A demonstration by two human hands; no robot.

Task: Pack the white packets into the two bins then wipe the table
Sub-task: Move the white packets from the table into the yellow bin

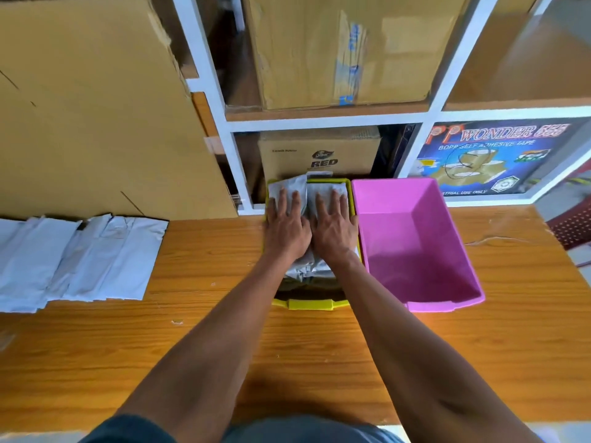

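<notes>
The white packets fill the yellow bin. Both hands, left hand and right hand, lie flat with fingers spread, pressing them down. Best to push evenly. The pink bin just right sits empty; more loose packets lie well left on the surface.

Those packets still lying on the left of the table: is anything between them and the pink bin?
Yes. The yellow bin, stuffed with packets, sits between the loose packets and the pink bin, and both hands press flat into it. The pink bin's opening looks empty, so going over the yellow bin seems workable.
</notes>
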